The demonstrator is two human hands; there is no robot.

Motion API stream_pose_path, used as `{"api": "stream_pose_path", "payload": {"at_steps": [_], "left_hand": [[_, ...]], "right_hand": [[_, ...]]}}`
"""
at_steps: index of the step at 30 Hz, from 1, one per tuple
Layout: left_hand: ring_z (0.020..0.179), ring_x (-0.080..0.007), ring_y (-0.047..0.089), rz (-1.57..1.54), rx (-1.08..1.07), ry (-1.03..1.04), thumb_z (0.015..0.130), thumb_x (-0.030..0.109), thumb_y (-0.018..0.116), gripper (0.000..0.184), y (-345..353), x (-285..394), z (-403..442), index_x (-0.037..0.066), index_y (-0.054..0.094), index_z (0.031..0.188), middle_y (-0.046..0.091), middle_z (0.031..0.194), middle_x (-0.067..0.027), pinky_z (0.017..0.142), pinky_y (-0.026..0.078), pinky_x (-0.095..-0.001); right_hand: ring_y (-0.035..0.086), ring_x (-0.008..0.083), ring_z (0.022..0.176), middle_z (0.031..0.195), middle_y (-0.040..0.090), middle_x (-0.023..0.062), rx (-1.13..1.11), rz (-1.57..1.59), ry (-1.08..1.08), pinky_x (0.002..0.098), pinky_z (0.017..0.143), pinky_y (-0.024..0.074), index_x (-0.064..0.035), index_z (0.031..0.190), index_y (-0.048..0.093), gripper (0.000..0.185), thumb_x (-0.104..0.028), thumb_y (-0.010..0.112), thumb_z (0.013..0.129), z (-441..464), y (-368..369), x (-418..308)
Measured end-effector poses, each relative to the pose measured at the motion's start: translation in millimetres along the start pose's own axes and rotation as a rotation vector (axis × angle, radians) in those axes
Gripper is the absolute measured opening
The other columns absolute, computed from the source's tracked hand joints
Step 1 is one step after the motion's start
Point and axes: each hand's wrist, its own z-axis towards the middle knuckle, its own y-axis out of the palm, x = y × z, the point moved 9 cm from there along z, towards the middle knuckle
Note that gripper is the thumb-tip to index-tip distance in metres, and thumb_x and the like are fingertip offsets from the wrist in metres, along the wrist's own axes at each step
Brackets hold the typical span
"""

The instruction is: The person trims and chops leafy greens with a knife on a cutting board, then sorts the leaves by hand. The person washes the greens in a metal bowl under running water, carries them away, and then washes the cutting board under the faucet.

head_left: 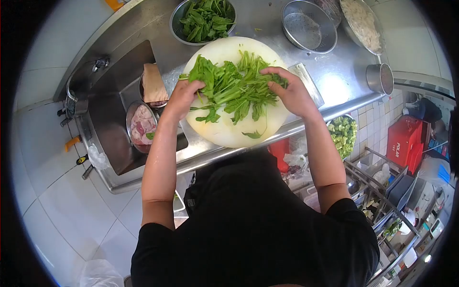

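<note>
A loose pile of leafy greens [227, 86], with pale green stems and broad leaves, lies across a round white cutting board [220, 131]. My left hand [184, 98] is closed around the left end of the pile, its thumb over the leaves. At the other end, my right hand [292, 91] has greens between thumb and fingers. Some fingertips are hidden under the leaves. A flat rectangular piece [307, 85], whose kind I cannot make out, lies beside the board, near my right wrist.
Behind the board stands a metal bowl of leaves [203, 21]. A perforated metal bowl [309, 26] and a metal cup [380, 79] are at right. The sink [107, 119] holds a bowl of raw meat [142, 125]. Below the counter edge sits chopped green vegetable [343, 136].
</note>
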Motion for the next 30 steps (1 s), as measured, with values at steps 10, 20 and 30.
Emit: {"api": "stream_pose_path", "payload": {"at_steps": [10,20,30], "left_hand": [[0.095,-0.0238,0.064,0.475,0.102,0.092,0.084,0.013,0.054,0.033,-17,12,-10,-0.004,0.064,0.111,0.067,0.104,-0.0151,0.089,0.048,-0.0329],[0.135,-0.0387,0.033,1.453,0.162,0.590,0.070,0.019,0.074,0.077,76,25,-38,0.014,0.043,0.141,0.035,0.147,-0.0189,0.112,0.029,-0.0456],[0.074,-0.0064,0.061,0.409,0.095,0.242,0.090,0.018,0.062,0.021,4,28,-11,0.000,0.068,0.097,0.067,0.079,-0.0030,0.068,0.047,-0.0218]], "right_hand": [[0.054,0.0316,0.118,0.130,0.055,0.0163,-0.006,-0.357,-0.237,0.0358,0.101,0.0423,-0.0160,0.127,0.058,0.043,-0.016,0.067,0.085,1,21,-21],[0.051,0.0340,0.114,0.130,0.051,0.0152,0.005,-0.939,-0.210,0.0459,0.094,0.0435,-0.0176,0.117,0.062,0.044,-0.020,0.074,0.074,36,62,17],[0.058,0.0095,0.084,0.094,0.065,0.0044,0.012,-0.012,0.060,0.0269,0.075,0.0493,-0.0053,0.109,0.063,0.023,-0.012,0.066,0.087,35,6,0]]}}
